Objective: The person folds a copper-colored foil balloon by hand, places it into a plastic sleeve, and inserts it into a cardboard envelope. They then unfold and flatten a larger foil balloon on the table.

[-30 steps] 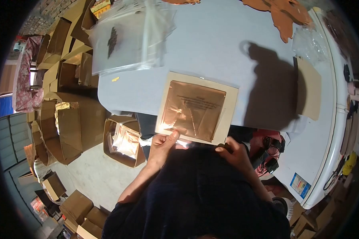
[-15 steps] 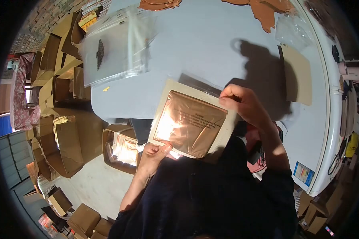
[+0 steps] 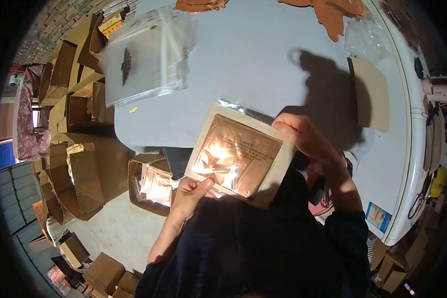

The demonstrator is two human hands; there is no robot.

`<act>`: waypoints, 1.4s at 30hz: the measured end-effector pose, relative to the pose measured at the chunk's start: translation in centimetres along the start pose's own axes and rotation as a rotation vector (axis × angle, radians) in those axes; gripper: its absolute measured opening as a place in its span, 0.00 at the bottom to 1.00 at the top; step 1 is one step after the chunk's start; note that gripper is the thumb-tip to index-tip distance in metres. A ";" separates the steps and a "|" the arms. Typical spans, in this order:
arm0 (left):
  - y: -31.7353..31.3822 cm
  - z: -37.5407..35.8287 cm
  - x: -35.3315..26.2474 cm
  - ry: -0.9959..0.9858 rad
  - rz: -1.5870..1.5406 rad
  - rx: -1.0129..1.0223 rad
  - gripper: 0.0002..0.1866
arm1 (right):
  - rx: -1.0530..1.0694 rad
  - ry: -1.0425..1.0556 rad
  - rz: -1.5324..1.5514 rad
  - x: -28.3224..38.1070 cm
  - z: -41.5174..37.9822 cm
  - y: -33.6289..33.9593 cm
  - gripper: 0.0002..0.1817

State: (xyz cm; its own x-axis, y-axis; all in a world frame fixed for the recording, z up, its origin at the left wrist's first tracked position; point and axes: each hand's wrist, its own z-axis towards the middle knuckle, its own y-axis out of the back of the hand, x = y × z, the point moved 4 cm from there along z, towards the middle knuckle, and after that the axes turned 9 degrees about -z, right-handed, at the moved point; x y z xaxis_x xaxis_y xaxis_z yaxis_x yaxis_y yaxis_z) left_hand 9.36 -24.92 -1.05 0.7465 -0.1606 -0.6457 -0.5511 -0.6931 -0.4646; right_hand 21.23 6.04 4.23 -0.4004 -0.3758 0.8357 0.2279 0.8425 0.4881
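Both hands hold a flat, cream-bordered card package point(image 3: 238, 154) in a clear plastic bag, tilted in front of my body. A shiny copper-coloured sheet fills its middle, with small printed warning text on the plastic. My left hand point(image 3: 193, 196) is closed on the lower left corner, thumb on top. At the upper right corner, my right hand point(image 3: 303, 136) pinches the edge between thumb and fingers. The bag's clear flap point(image 3: 243, 108) sticks out past the upper edge and catches the light.
A stack of clear plastic bags point(image 3: 146, 62) lies on the grey table point(image 3: 233, 59). Brown cut-out shapes point(image 3: 328, 17) and a cardboard piece point(image 3: 371, 94) lie at the far and right sides. An open carton point(image 3: 151, 186) with shiny packages stands below left, near several cardboard boxes point(image 3: 79, 174).
The package has tilted slightly, so glare has spread over its copper middle and the clear flap now shines. My right hand has shifted a little downward; both hands keep their hold.
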 end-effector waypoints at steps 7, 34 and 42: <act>0.1 -0.2 0.0 0.019 0.033 -0.003 0.15 | 0.164 0.155 -0.029 1.8 3.7 0.2 0.13; 0.3 0.1 0.8 0.047 0.035 -0.035 0.14 | 0.223 0.315 -0.320 6.1 9.4 -2.9 0.11; -3.7 2.8 0.4 -0.049 -0.205 0.023 0.18 | -0.302 0.538 -0.583 8.2 6.7 -0.4 0.09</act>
State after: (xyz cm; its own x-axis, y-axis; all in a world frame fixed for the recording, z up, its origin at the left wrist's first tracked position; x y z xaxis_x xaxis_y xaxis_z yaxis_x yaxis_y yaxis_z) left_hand 10.67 -20.46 -1.28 0.8249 0.0170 -0.5650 -0.3984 -0.6916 -0.6024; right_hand 11.95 5.26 9.19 -0.0682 -0.9150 0.3977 0.3741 0.3461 0.8604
